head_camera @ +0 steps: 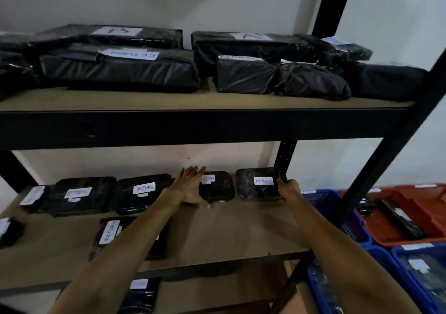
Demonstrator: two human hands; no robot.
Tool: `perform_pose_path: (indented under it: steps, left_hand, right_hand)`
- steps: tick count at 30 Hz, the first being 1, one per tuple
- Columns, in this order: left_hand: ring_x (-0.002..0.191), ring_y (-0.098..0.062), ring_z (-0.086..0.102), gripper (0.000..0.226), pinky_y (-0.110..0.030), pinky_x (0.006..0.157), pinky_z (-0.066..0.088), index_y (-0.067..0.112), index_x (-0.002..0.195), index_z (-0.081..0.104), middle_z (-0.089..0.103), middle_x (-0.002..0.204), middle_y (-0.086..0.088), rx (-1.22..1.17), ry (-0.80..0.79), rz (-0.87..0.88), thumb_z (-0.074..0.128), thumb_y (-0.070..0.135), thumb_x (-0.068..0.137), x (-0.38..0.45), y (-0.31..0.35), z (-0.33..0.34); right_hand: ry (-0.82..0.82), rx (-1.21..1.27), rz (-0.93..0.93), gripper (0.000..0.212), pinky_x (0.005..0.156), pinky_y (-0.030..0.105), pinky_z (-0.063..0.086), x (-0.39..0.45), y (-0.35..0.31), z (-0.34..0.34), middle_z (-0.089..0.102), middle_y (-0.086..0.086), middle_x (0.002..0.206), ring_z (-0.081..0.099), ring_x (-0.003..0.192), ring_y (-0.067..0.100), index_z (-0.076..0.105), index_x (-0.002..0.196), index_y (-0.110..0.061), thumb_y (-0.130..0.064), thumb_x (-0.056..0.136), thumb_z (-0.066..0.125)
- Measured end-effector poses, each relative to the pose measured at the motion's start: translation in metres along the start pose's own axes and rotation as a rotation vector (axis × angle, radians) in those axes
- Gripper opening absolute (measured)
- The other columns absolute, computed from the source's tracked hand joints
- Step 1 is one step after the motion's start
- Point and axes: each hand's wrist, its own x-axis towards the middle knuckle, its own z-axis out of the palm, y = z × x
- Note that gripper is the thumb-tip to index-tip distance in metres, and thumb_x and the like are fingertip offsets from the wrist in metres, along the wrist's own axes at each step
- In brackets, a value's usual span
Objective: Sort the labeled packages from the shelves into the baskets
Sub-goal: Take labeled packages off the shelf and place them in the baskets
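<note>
On the middle shelf [241, 231], beside the baskets [337, 207], the right hand [288, 189] gripped one RETURN package [259, 184] at its edge. The left hand [190, 188] lay open against a smaller package [217, 186]. That one-sided grip could let the slippery wrap slide out.

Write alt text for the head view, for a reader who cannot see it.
A person's right hand grips a black package labeled RETURN on the middle shelf while the left hand rests open against a neighbouring package. More black packages fill the top shelf; blue baskets and an orange basket sit right.
</note>
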Motion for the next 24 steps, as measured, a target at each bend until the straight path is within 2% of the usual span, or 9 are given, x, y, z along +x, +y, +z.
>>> perform_pose_path:
  steps: [4, 8, 10, 12, 16, 19, 20, 22, 24]
  left_hand:
    - [0.152, -0.030, -0.003, 0.141, -0.055, 0.123, 0.002, 0.028, 0.157, -0.008, 0.002, 0.165, -0.008, 0.001, -0.070, -0.028, 0.083, 0.064, 0.056, 0.012, -0.020, -0.003]
    - [0.149, -0.032, 0.011, 0.134, -0.049, 0.121, 0.019, 0.019, 0.158, 0.000, 0.013, 0.161, -0.009, -0.012, -0.031, -0.014, 0.084, 0.056, 0.059, 0.005, -0.015, -0.004]
    - [0.146, -0.031, 0.017, 0.132, -0.046, 0.119, 0.024, 0.014, 0.157, 0.004, 0.017, 0.157, -0.009, 0.005, 0.044, 0.024, 0.083, 0.056, 0.061, -0.006, -0.009, -0.007]
    - [0.144, -0.029, 0.020, 0.131, -0.046, 0.117, 0.029, 0.013, 0.157, 0.007, 0.019, 0.155, -0.007, -0.012, 0.146, 0.062, 0.081, 0.060, 0.060, -0.020, -0.004, -0.011]
    - [0.145, -0.022, 0.013, 0.135, -0.050, 0.111, 0.036, 0.017, 0.157, 0.007, 0.014, 0.155, 0.001, -0.129, 0.285, 0.129, 0.079, 0.069, 0.054, -0.067, 0.007, -0.025]
    - [0.144, -0.017, 0.014, 0.136, -0.048, 0.110, 0.041, 0.019, 0.157, 0.009, 0.015, 0.154, 0.002, -0.175, 0.376, 0.183, 0.077, 0.071, 0.051, -0.106, 0.019, -0.038]
    - [0.144, -0.016, 0.015, 0.135, -0.047, 0.111, 0.041, 0.020, 0.157, 0.010, 0.016, 0.154, 0.002, -0.182, 0.407, 0.202, 0.078, 0.070, 0.052, -0.117, 0.023, -0.041]
    - [0.144, -0.014, 0.015, 0.134, -0.046, 0.113, 0.039, 0.022, 0.157, 0.009, 0.016, 0.154, 0.003, -0.202, 0.457, 0.244, 0.080, 0.068, 0.053, -0.139, 0.031, -0.046]
    - [0.145, -0.010, 0.014, 0.136, -0.041, 0.116, 0.034, 0.024, 0.157, 0.004, 0.013, 0.154, 0.005, -0.227, 0.497, 0.285, 0.082, 0.068, 0.054, -0.159, 0.040, -0.050]
  right_hand:
    - [0.001, -0.019, 0.003, 0.047, 0.090, 0.045, 0.053, 0.008, 0.004, 0.000, 0.064, 0.025, 0.119, 0.063, 0.107, 0.041, 0.057, 0.125, 0.004, -0.033, 0.097, 0.057]
    - [0.063, -0.097, -0.021, 0.056, 0.102, 0.049, 0.044, -0.009, -0.001, -0.006, 0.051, 0.025, 0.135, 0.048, 0.125, 0.042, 0.047, 0.134, 0.001, -0.041, 0.097, 0.056]
    - [0.173, -0.152, -0.140, 0.058, 0.102, 0.051, 0.039, -0.034, -0.008, -0.011, 0.046, 0.023, 0.139, 0.040, 0.129, 0.040, 0.043, 0.137, -0.003, -0.043, 0.097, 0.055]
    - [0.231, -0.155, -0.325, 0.053, 0.098, 0.049, 0.043, -0.057, -0.014, -0.014, 0.052, 0.018, 0.132, 0.046, 0.124, 0.036, 0.048, 0.135, -0.008, -0.044, 0.097, 0.054]
    - [-0.030, -0.086, -0.519, 0.043, 0.087, 0.029, 0.051, -0.118, -0.033, -0.022, 0.066, -0.008, 0.107, 0.063, 0.102, 0.014, 0.060, 0.117, -0.024, -0.059, 0.094, 0.050]
    - [-0.272, 0.085, -0.507, 0.027, 0.067, 0.001, 0.041, -0.178, -0.049, -0.033, 0.059, -0.024, 0.096, 0.056, 0.091, -0.007, 0.057, 0.110, -0.032, -0.053, 0.096, 0.052]
    - [-0.354, 0.136, -0.493, 0.024, 0.066, 0.001, 0.040, -0.193, -0.053, -0.036, 0.057, -0.026, 0.098, 0.053, 0.092, -0.009, 0.055, 0.111, -0.034, -0.052, 0.095, 0.054]
    - [-0.466, 0.227, -0.497, 0.027, 0.077, 0.010, 0.042, -0.211, -0.050, -0.038, 0.061, -0.020, 0.111, 0.054, 0.099, -0.008, 0.053, 0.114, -0.042, -0.054, 0.091, 0.060]
    - [-0.495, 0.348, -0.481, 0.028, 0.078, 0.013, 0.043, -0.224, -0.045, -0.038, 0.063, -0.020, 0.109, 0.056, 0.096, -0.011, 0.050, 0.114, -0.046, -0.046, 0.089, 0.065]
